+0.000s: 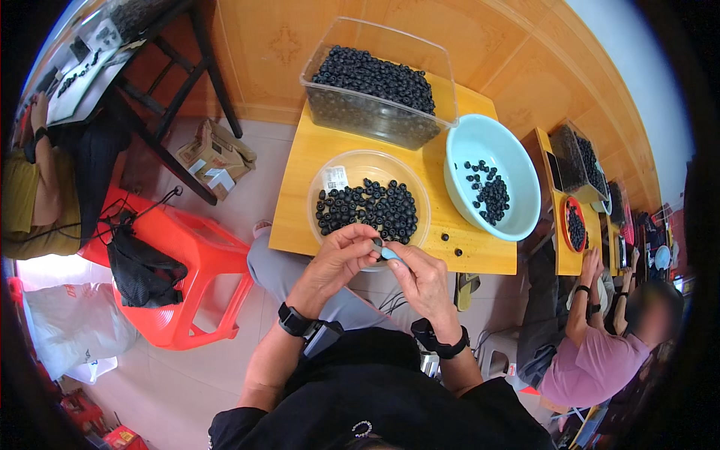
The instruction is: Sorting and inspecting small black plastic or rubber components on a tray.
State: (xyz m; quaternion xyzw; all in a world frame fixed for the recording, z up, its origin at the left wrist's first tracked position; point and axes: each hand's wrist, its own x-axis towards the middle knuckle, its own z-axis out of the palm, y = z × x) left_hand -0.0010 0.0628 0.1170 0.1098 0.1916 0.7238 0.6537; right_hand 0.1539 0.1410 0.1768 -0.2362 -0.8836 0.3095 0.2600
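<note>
Over the near edge of the round clear tub (422,196), my two hands meet. My left hand (341,264) pinches a small dark bead-like piece (377,242) between thumb and fingertips. In my right hand (426,283) is a small light-blue tool (390,254), its tip against that piece; the fingers cover most of it. Many black bead-like pieces (375,208) lie in the tub. Behind it stands a clear rectangular bin (360,112) heaped with the same kind. A pale-blue basin (465,161) to the right holds a smaller pile.
A few loose black pieces (458,253) and dark crumbs lie on the yellow table (292,202). Red plastic stool (202,262) and an opened cardboard box (214,154) are to the left. Other people sit at both sides; one wears a pink top (596,367).
</note>
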